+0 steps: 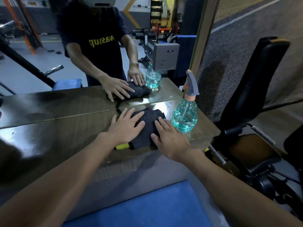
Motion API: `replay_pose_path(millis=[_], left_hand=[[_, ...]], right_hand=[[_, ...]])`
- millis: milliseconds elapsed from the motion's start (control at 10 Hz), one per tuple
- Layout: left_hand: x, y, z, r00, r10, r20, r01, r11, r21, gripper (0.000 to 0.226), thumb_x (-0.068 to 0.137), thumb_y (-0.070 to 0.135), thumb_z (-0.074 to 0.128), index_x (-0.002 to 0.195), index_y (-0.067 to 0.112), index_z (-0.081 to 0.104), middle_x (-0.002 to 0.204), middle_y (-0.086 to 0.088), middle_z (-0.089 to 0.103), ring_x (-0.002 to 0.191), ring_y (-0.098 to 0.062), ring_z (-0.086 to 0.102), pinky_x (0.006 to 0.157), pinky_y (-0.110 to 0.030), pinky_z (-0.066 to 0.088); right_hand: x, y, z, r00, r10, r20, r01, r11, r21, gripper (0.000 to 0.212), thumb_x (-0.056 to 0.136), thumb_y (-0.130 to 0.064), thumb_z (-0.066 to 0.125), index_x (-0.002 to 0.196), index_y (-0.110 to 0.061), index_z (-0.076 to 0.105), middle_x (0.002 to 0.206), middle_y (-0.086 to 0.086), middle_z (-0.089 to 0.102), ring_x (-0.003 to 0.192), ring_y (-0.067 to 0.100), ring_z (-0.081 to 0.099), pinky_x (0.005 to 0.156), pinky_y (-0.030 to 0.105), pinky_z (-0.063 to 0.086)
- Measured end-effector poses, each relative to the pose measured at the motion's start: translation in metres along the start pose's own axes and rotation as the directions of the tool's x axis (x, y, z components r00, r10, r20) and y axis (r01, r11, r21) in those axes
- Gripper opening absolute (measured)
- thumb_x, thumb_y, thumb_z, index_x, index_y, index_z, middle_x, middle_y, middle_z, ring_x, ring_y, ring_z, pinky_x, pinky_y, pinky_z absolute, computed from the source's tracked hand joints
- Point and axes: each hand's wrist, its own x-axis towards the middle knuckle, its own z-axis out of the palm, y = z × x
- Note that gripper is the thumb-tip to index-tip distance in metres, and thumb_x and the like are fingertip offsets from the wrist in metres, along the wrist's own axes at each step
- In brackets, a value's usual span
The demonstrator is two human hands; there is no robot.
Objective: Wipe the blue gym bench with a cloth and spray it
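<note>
- Wooden ledge (49,136): a glossy top running along the foot of a mirror (49,63). Its left stretch carries nothing in view, and its front edge drops off towards the person.
- Left hand (126,128): flat, with the fingers straight and spread. It presses on the left half of the cloth and grips nothing.
- Cloth (148,126): dark and folded, lying on the ledge under both palms (a yellow layer peeks out at its near edge). It is not on the bench, so the wiping looks not yet begun.
- Blue gym bench (147,207): the pad sits low in view, below the ledge and between the forearms. It shows no spray film or wipe marks that can be made out, so the whole surface appears left to do.
- Right hand (170,140): flat, with the fingers extended, resting on the right half of the cloth and holding nothing. It is near the bottle but not touching it.
- Spray bottle (185,115): clear with teal liquid and a grey trigger head. It stands upright just beside the cloth, close to the right end of the ledge (little margin there, so a careless sweep could tip it off).
- Black padded machine (255,82): stands beyond the end of the ledge and crowds the right side. Open room lies to the left and down towards the bench.
</note>
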Motion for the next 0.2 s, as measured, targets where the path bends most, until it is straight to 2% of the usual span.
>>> replay_pose_path(millis=[100,200], left_hand=[[-0.012,0.004,-0.002,0.997,-0.003,-0.078,-0.004,0.996,-0.089,0.049,0.104,0.052,0.029,0.151,0.037,0.037,0.165,0.005,0.019,0.154,-0.022,0.007,0.12,-0.056,0.009],[-0.024,0.016,-0.009,0.962,-0.02,-0.274,-0.037,0.978,-0.204,0.033,0.1,0.041,0.046,0.126,0.029,0.063,0.136,0.002,0.051,0.133,-0.025,0.041,0.109,-0.05,0.035]], right_hand=[[-0.015,0.005,-0.01,1.0,0.007,-0.022,-0.005,0.997,0.08,0.055,0.106,-0.04,0.032,0.154,-0.014,0.029,0.165,0.002,0.015,0.151,0.018,0.014,0.119,0.032,0.016],[-0.032,0.018,-0.016,0.997,0.031,-0.071,-0.02,0.989,0.147,0.043,0.102,-0.038,0.039,0.136,-0.017,0.054,0.152,0.003,0.042,0.135,0.025,0.044,0.107,0.035,0.037]])
